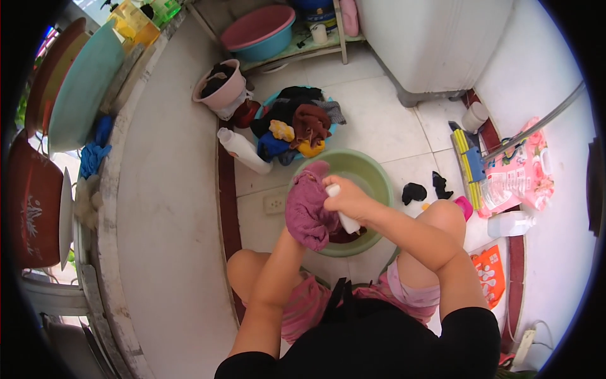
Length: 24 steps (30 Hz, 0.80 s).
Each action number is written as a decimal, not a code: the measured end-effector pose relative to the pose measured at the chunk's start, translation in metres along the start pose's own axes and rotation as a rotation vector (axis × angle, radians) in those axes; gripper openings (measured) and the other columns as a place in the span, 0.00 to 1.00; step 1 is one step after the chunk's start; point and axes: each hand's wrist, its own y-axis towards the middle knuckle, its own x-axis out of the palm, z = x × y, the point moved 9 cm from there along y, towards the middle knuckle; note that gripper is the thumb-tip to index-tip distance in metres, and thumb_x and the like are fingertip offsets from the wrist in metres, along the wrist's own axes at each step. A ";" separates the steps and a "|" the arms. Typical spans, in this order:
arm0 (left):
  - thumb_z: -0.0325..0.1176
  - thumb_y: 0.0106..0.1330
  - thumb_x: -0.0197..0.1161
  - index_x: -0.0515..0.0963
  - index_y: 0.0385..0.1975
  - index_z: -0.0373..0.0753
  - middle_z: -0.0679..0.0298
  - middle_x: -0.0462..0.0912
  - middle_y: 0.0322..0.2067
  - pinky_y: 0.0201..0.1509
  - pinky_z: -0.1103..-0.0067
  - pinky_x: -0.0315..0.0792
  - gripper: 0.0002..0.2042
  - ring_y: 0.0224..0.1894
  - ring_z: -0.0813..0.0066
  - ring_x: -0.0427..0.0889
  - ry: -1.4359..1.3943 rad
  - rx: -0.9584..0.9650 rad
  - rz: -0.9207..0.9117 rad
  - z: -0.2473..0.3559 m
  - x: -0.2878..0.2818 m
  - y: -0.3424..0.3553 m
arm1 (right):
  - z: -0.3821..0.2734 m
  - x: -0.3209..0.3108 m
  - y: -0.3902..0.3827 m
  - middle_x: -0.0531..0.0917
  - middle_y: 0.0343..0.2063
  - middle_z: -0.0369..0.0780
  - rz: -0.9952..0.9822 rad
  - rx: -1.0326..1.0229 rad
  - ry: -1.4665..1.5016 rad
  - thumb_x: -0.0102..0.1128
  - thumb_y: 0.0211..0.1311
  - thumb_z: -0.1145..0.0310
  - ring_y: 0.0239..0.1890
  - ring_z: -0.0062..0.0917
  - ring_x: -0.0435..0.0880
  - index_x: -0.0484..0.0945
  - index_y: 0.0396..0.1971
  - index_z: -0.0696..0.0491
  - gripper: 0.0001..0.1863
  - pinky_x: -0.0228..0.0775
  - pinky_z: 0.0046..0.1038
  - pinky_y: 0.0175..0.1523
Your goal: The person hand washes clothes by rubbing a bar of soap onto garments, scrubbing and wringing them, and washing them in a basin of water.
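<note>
A purple knitted cloth (309, 211) hangs bunched over my left hand (291, 242). The cloth hides its fingers, though it holds the cloth up above the near left part of a green basin (372, 177). My right hand (351, 201) is closed round a long white bar (349, 223), beside the cloth's right side. Both ends of the bar stick out of the fist; its exact kind does not show. Dark red material (346, 236) lies low in the basin, mostly covered by my hands and the cloth.
Behind the basin stands a blue tub heaped with dark, brown and yellow clothes (309, 123). A white bottle (243, 150) leans left of it. Small black garments (415, 192) lie on the right floor, near a yellow-grey brush (470, 161) and a pink pouch (514, 180).
</note>
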 end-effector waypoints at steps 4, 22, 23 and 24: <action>0.27 0.60 0.59 0.65 0.57 0.38 0.58 0.72 0.52 0.55 0.73 0.68 0.24 0.53 0.66 0.72 1.409 0.766 -0.342 0.046 0.083 -0.024 | -0.065 -0.085 0.007 0.77 0.27 0.37 0.394 -0.375 -0.169 0.58 0.42 0.76 0.31 0.22 0.76 0.72 0.42 0.53 0.21 0.69 0.25 0.36; 0.38 0.71 0.43 0.58 0.62 0.40 0.65 0.68 0.50 0.61 0.76 0.61 0.21 0.55 0.71 0.67 -0.365 0.104 -0.311 -0.005 0.045 0.000 | -0.072 0.002 -0.025 0.71 0.37 0.46 0.594 -0.720 -0.982 0.63 0.50 0.52 0.40 0.42 0.70 0.64 0.53 0.58 0.34 0.64 0.40 0.42; 0.38 0.71 0.43 0.58 0.62 0.40 0.65 0.68 0.50 0.61 0.76 0.61 0.21 0.55 0.71 0.67 -0.367 0.110 -0.304 -0.008 0.046 0.001 | -0.064 0.034 -0.040 0.72 0.38 0.47 0.409 -0.848 -1.004 0.62 0.50 0.50 0.41 0.42 0.71 0.62 0.55 0.58 0.37 0.63 0.40 0.43; 0.37 0.70 0.44 0.59 0.61 0.40 0.65 0.68 0.49 0.60 0.76 0.61 0.21 0.55 0.70 0.67 -0.432 0.098 -0.294 -0.008 0.044 0.003 | -0.064 0.048 -0.049 0.72 0.39 0.47 0.302 -0.892 -1.005 0.62 0.50 0.48 0.42 0.42 0.71 0.62 0.56 0.58 0.39 0.64 0.40 0.44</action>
